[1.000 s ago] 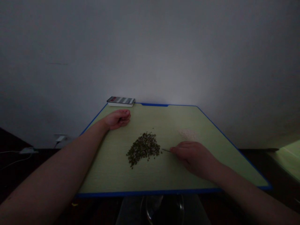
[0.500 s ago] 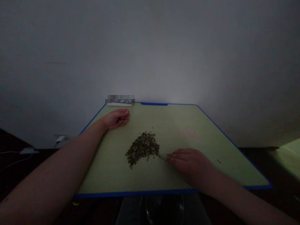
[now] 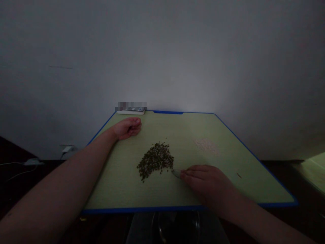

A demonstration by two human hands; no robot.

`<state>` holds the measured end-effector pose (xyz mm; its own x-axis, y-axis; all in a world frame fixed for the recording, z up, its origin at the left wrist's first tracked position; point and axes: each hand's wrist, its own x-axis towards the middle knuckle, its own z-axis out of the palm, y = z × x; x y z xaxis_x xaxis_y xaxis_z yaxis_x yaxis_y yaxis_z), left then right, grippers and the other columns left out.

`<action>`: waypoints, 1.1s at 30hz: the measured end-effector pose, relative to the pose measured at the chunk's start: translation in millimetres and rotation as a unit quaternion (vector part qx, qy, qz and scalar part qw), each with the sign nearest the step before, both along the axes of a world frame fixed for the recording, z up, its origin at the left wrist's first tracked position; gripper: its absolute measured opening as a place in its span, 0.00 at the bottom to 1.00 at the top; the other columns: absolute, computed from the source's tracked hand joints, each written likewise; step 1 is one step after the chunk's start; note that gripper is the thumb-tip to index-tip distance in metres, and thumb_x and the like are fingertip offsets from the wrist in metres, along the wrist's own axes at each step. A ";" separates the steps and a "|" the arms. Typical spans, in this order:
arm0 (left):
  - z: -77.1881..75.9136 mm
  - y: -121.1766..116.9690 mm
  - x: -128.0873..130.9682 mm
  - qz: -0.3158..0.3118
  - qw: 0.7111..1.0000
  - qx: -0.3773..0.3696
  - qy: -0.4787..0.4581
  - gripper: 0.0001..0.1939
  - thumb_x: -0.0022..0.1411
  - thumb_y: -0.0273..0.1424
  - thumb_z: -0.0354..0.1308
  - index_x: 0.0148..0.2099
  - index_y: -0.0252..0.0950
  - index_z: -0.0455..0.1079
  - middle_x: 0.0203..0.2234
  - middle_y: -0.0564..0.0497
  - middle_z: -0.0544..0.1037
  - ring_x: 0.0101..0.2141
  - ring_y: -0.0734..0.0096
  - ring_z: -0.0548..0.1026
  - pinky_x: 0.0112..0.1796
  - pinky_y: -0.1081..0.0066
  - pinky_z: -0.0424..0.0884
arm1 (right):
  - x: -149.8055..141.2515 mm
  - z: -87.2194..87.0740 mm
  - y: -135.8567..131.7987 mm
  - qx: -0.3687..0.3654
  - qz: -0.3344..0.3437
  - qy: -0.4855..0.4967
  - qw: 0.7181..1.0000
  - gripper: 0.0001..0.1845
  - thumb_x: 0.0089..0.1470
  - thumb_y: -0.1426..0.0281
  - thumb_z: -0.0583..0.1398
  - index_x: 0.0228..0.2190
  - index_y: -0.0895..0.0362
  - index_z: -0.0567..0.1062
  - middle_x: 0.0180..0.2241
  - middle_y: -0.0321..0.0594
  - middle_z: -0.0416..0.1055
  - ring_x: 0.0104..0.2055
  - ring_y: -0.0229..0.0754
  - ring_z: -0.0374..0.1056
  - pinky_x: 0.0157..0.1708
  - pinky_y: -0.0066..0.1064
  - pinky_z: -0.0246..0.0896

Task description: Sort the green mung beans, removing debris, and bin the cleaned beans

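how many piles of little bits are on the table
2: a dark pile near the middle of the table, left of the right hand, and a pale pile beyond that hand. The hand could hide stray bits.

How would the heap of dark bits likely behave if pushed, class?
The heap of dark bits would probably spread rather than slide as one, since its ragged edge breaks into separate pieces. Each piece looks tiny, so is probably light.

Seemingly mottled greenish-brown bits, pinkish-white grains, pale-green tabletop, blue edging
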<state>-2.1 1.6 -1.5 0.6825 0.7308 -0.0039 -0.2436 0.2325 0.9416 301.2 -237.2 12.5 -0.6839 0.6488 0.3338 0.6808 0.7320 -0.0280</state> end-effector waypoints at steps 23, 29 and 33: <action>-0.1 0.3 -0.1 -0.001 1.000 0.003 -0.001 0.20 0.49 0.33 0.71 0.24 0.34 0.59 0.17 0.59 0.57 0.15 0.84 0.55 0.15 0.82 0.49 | -10.2 -5.0 -2.7 0.067 -0.026 -0.005 0.997 0.18 0.50 0.84 0.55 0.40 0.62 0.79 0.37 0.43 0.82 0.36 0.43 0.77 0.37 0.32 0.74; 1.3 -0.5 0.6 -0.001 1.000 0.003 0.003 0.22 0.48 0.33 0.72 0.24 0.34 0.59 0.16 0.59 0.57 0.15 0.85 0.55 0.15 0.82 0.49 | -9.3 -5.6 -5.4 0.095 -0.092 -0.023 0.991 0.20 0.46 0.86 0.56 0.39 0.63 0.80 0.36 0.44 0.82 0.35 0.46 0.78 0.34 0.35 0.75; 0.7 -0.4 0.6 0.000 1.000 0.006 -0.001 0.22 0.47 0.34 0.72 0.23 0.34 0.59 0.16 0.59 0.57 0.14 0.85 0.55 0.14 0.82 0.50 | -5.4 -1.7 -2.9 0.094 -0.088 -0.028 0.991 0.19 0.48 0.86 0.56 0.39 0.63 0.80 0.36 0.43 0.82 0.34 0.44 0.78 0.35 0.33 0.76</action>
<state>-1.4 1.2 -0.8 0.6825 0.7309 0.0063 -0.2448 0.2204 0.9442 295.8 -240.1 10.8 -0.5858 0.6906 0.4242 0.7956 0.5898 0.1386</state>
